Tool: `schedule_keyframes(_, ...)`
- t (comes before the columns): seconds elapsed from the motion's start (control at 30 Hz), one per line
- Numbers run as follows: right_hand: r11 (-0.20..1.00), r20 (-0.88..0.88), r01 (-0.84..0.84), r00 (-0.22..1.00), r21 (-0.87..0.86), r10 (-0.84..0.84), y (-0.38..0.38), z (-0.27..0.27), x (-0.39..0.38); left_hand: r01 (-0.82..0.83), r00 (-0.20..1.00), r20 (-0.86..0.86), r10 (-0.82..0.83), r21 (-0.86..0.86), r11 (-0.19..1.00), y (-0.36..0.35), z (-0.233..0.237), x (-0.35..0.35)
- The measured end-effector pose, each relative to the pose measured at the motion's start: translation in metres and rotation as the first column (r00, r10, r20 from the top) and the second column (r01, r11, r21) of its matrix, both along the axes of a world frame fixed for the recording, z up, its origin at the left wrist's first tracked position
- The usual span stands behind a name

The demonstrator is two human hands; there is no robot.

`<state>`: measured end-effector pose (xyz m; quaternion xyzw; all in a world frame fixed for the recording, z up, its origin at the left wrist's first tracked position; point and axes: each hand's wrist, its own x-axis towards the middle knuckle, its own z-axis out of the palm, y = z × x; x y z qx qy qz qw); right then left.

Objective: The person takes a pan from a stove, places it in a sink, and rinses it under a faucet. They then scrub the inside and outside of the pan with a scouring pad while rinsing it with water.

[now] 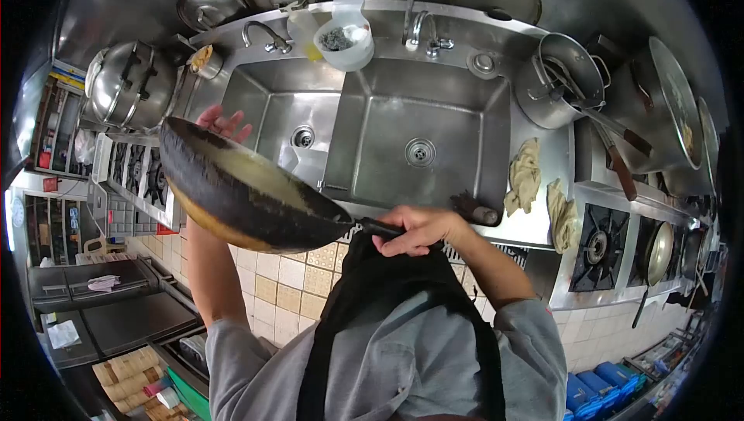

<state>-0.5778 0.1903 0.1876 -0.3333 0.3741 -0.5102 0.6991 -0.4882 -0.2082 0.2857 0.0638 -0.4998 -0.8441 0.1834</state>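
A frying pan point(240, 189) with a dark, scorched outside and a paler inside is held up tilted in front of my body, left of centre. My right hand point(422, 230) is closed around the near end of its black handle. On the pan's far side, my left hand point(222, 122) shows above the rim with its fingers spread; the pan hides the wrist and part of the palm. Beyond the pan lies a steel double sink, its left basin point(267, 130) partly covered by the pan and its right basin point(395, 119) in full view.
A brush-like scrubber point(477, 210) lies at the right basin's near corner. Crumpled cloths point(525, 177) rest on the right counter beside a steel pot point(554, 103) holding utensils. Behind the sink stand a faucet point(267, 37) and a plastic container point(345, 45). Gas burners point(597, 247) sit at right.
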Motion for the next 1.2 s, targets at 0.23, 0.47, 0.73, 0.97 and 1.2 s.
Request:
schedule_keyframes(0.23,0.989,-0.185,0.101,0.980,0.112,-0.079,-0.034,0.016,-0.025,0.138,0.957,0.252,-0.142,0.031,0.990,-0.111,-0.046,-0.019)
schedule_keyframes(0.47,0.750,-0.895,0.660,0.309,-0.041,-0.321,-0.063,-0.022,-0.052,0.085,0.873,0.478,-0.096,0.045,0.995,-0.082,-0.011,-0.048)
schedule_keyframes(0.73,0.629,-0.901,0.739,0.070,-0.241,-0.427,-0.057,-0.097,-0.047,0.223,0.841,0.397,-0.367,0.364,0.904,-0.061,-0.036,-0.067)
schedule_keyframes(0.97,0.577,-0.901,0.771,0.008,-0.270,-0.433,-0.050,-0.159,-0.068,0.237,0.936,0.135,-0.325,0.443,0.865,0.014,-0.056,-0.093)
schedule_keyframes(1.2,0.641,-0.976,0.765,0.083,-0.066,-0.199,-0.005,-0.186,-0.120,0.302,0.889,0.217,-0.403,0.382,0.873,0.092,-0.117,-0.134)
